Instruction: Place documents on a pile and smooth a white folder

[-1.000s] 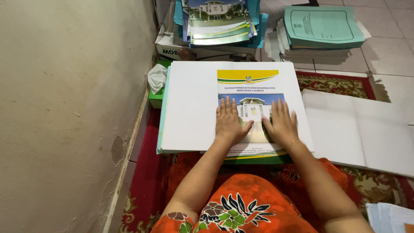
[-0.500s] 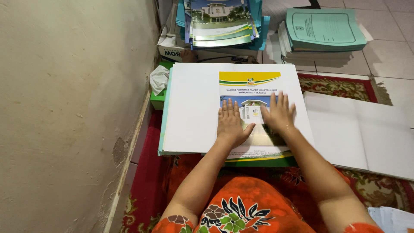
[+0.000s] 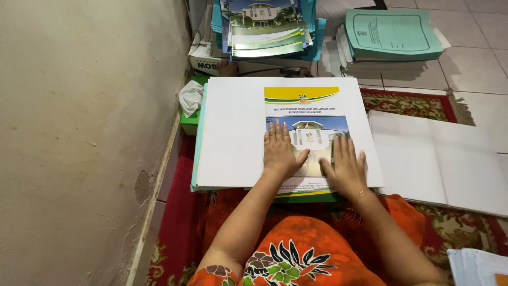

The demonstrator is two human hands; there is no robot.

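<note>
Both hands pressed flat on a printed cover sheet, working on the floor next to a wall.

The left hand point(image 3: 279, 151) and right hand point(image 3: 346, 167) lie palm-down with fingers spread, gripping nothing, just beside each other on the cover sheet point(image 3: 307, 114), which has a yellow and green band on top and a building photo. That sheet sits on a big white sheet point(image 3: 233, 132) topping a pile of paper on a red patterned rug point(image 3: 174, 233). A plain beige wall point(image 3: 79, 132) runs along the left, scuffed near the bottom. Beyond the rug it's pale floor tiles point(image 3: 471, 58), with a stack of teal booklets point(image 3: 391, 34) and another stack of printed covers point(image 3: 264, 26) on a box. More white sheets point(image 3: 439, 159) lie to the right, and a green box point(image 3: 189, 119) with crumpled tissue sits by the wall.
</note>
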